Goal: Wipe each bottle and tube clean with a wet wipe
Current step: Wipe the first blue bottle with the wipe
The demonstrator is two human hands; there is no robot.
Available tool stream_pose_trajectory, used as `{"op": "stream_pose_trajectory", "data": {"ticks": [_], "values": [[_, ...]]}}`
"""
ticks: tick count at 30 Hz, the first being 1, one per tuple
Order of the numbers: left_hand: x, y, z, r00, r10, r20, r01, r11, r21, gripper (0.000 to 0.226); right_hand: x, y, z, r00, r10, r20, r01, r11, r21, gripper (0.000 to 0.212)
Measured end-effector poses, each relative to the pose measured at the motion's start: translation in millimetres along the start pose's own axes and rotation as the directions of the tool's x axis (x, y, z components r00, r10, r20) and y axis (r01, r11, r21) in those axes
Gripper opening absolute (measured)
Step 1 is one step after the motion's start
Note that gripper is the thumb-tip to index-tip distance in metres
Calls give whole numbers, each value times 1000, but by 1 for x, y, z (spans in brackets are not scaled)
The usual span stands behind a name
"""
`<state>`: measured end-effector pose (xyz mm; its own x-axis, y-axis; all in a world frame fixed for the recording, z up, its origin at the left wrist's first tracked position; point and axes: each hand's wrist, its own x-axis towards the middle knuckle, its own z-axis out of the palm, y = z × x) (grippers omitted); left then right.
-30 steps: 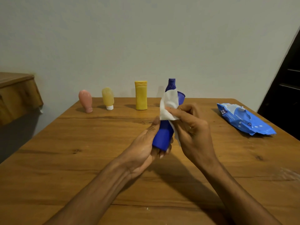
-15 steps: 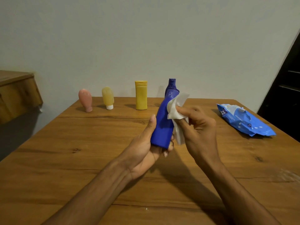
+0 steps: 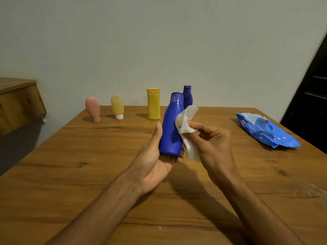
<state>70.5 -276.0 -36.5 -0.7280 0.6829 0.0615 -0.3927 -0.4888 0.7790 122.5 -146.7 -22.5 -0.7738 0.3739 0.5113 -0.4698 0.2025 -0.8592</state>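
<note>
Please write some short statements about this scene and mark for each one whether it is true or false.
1. The left hand holds a blue bottle. True.
2. The right hand pinches a white wipe. True.
3. The wipe pack lies on the left side of the table. False: the pack lies on the right side of the table.
4. Only one blue bottle is in view. False: a second blue bottle stands behind the held one.
5. A pink tube stands left of a yellow tube. True.
6. The yellow bottle lies on its side. False: the yellow bottle stands upright.
</note>
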Motion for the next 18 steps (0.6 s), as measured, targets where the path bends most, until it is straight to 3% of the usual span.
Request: {"op": "stream_pose_trajectory", "data": {"ticks": [3,10,12,18], "values": [[0,-2,0,1000,-22,0,22,1000,-2,58,-1,0,0,998,47,-37,-46,998,39,21],[-1,-1,0,1000,-6,-4,5,1000,-31,60,0,0,-7,980,172,100,-176,984,29,28],[-2,0,1,999,-14,36,15,1000,-14,58,0,-3,-6,981,168,99,-180,976,124,26],[-7,1,0,994,-96,51,88,986,138,59,6,5,-9,992,79,-97,-70,993,93,28]]}}
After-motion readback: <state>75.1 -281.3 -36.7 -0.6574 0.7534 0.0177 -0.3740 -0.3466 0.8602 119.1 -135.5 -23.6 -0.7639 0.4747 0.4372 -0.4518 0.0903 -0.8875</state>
